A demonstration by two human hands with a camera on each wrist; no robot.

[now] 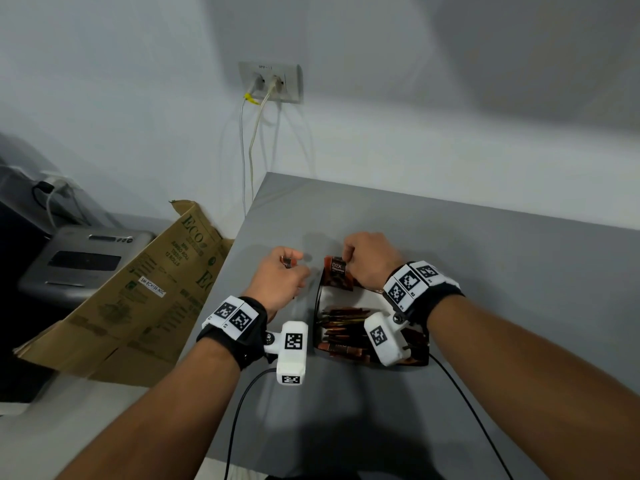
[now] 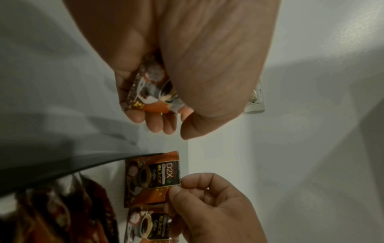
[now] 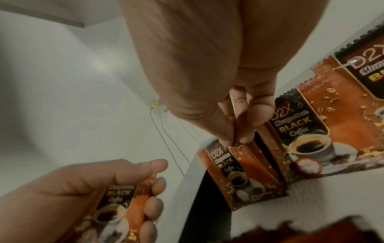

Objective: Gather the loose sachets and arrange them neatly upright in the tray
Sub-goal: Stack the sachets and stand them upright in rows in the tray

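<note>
Right hand [image 1: 372, 259] pinches top edge of an upright sachet [image 1: 337, 271] at the tray's [image 1: 349, 299] far end (others lie flat nearer). Left hand [image 1: 280, 275], just left of tray near worktop's [image 1: 485, 271] left edge, grips another sachet [image 2: 151, 93].

An office storeroom is suggested by a grey table [image 1: 450, 254], a wall socket [image 1: 270, 81], a printer [image 1: 83, 261] and a flattened tissue-roll carton [image 1: 145, 296].

The right hand [image 1: 370, 259] and wrist camera [image 1: 389, 337] hide much of the tray [image 1: 320, 296].
</note>
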